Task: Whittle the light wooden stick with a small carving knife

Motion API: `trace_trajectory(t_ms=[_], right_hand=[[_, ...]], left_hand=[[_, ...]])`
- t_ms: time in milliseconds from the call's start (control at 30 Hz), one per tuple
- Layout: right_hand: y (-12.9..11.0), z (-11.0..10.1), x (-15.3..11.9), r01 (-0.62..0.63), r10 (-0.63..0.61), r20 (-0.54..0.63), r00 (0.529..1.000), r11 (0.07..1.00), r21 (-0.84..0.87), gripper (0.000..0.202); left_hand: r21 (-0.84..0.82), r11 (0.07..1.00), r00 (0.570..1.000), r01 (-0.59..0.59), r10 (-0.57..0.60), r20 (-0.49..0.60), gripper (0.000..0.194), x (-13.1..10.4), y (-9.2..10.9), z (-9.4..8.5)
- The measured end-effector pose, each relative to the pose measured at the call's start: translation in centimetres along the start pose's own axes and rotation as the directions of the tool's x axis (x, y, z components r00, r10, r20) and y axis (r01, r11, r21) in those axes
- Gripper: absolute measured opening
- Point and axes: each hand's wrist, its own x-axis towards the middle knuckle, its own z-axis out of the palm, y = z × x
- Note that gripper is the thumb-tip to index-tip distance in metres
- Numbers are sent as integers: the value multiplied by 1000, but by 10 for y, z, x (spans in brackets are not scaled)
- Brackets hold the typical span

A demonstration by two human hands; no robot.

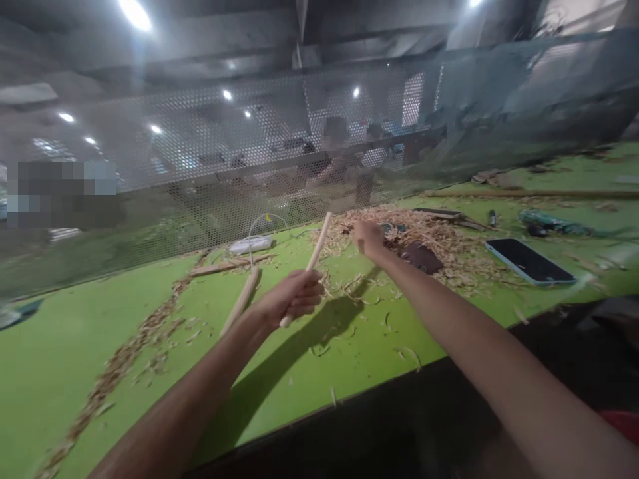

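Note:
My left hand [298, 296] is wrapped round a pale wooden stick [319, 245], which points up and away above the green table [319, 366]. My right hand [368, 238] reaches to the left part of a heap of wood shavings [449, 249]; its fingers are blurred, and what they hold, if anything, is hidden. Just right of that hand, a dark brown piece [422, 257] lies among the shavings. Another pale stick [241, 303] rests on the table, left of my left hand.
A phone [532, 261] lies right of the heap, with a green tangled bundle [554, 223] behind it. A flat wooden strip [229, 265] and white packet [252, 245] are at the back left. Mesh netting [224, 173] stands behind the table; people are beyond it.

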Motion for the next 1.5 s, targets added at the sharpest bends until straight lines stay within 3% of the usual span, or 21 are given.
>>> trace_trajectory(t_ms=[133, 333, 533, 700, 867, 1000, 1500], right_hand=[[-1, -1, 1, -38, 37, -62, 997, 999, -12, 30], [-21, -14, -24, 256, -256, -186, 949, 966, -25, 36], [-50, -17, -53, 459, -473, -139, 870, 880, -124, 30], [-70, -7, -72, 540, -553, -45, 832, 826, -164, 31], [-80, -1, -79, 532, -543, 7, 840, 820, -211, 30], [-83, -1, -76, 515, -526, 9, 851, 829, -217, 33], [-82, 2, -64, 542, -566, -53, 823, 809, -228, 33]], left_hand=[[-33, 998, 999, 47, -47, 20, 40, 2, 5, -15], [-56, 998, 999, 20, -18, 44, 40, 6, -1, -23], [-92, 996, 998, -4, 10, 63, 35, 9, -1, -19], [6, 996, 992, -92, 92, -86, 33, 11, -2, -18], [74, 979, 948, -190, 203, -246, 29, 12, -3, -9], [102, 981, 916, -166, 192, -351, 29, 12, -2, -1], [-27, 996, 960, -87, 76, -270, 31, 7, 5, -3]])
